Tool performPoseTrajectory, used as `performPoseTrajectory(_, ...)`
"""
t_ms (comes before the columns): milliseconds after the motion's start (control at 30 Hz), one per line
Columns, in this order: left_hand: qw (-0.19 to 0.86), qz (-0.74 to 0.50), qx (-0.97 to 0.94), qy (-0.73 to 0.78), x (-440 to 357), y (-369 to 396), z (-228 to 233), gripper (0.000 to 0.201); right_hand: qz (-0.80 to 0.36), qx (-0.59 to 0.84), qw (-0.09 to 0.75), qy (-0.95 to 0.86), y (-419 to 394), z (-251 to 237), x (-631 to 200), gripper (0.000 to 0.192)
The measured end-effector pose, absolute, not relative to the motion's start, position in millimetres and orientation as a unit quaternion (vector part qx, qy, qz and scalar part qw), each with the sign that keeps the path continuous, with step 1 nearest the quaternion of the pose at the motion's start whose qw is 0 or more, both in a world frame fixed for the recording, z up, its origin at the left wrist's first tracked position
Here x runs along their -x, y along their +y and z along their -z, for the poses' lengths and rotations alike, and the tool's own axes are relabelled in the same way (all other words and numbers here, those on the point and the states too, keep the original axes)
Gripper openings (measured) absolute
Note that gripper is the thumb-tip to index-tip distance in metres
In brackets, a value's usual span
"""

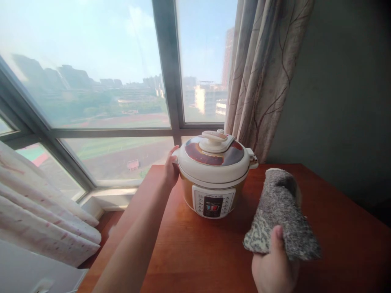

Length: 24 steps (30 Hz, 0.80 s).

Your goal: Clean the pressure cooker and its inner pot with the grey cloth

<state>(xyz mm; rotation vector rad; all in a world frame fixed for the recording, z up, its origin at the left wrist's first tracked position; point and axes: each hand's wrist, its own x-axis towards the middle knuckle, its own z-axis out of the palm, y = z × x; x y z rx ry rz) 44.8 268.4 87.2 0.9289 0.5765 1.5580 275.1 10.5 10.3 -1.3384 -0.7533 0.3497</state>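
The electric pressure cooker (214,175) sits toward the far side of the reddish wooden worktop (195,252), lid on, its control panel facing the near edge. The left hand (171,169) is pressed against the cooker's left flank, just under the lid's rim, fingers wrapped round the side; how firmly that grip closes on the pot, I cannot tell, since the fingertips are hidden behind the body. Over on the near right, the right hand (275,268) has its grip clenched on a speckled grey cloth (282,215), thumb on top, the cloth folded and rising up toward the far side. The cloth hangs just right of the cooker and nearer than it, apart from it, with bare worktop showing between the two.

Behind the cooker, a patterned beige curtain (262,77) drops down on the far right, its hem just behind the lid's right handle. A big window (116,93) fills the far left, and a pale pink-flecked curtain (39,211) bunches at the near left, off the worktop. Nothing lies between the cloth and the cooker.
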Motion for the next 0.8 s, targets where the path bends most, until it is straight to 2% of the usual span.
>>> performPoseTrajectory(67,0.582,-0.664,-0.397,0.251,-45.0,267.7,-87.5,0.059,-0.143,0.609,0.710,-0.323,33.8,-13.6,-245.6,0.072)
performPoseTrajectory(233,0.572,-0.675,-0.387,0.259,-46.2,266.5,-89.6,0.053,-0.151,0.551,0.705,-0.420,59.7,-14.1,-200.7,0.073)
performPoseTrajectory(467,0.574,-0.671,-0.392,0.258,-47.5,267.1,-89.0,0.056,-0.266,0.606,0.693,-0.284,39.7,18.1,-192.8,0.071)
performPoseTrajectory(567,0.578,-0.671,-0.387,0.258,-47.5,266.9,-89.3,0.055,-0.278,0.603,0.702,-0.256,39.5,18.2,-189.0,0.069)
performPoseTrajectory(700,0.577,-0.671,-0.389,0.257,-46.8,264.9,-90.5,0.051,-0.247,0.589,0.719,-0.272,57.7,-2.3,-197.8,0.072)
performPoseTrajectory(800,0.580,-0.670,-0.384,0.261,-46.9,262.9,-91.1,0.050,-0.144,0.569,0.737,-0.337,81.7,-30.9,-216.8,0.072)
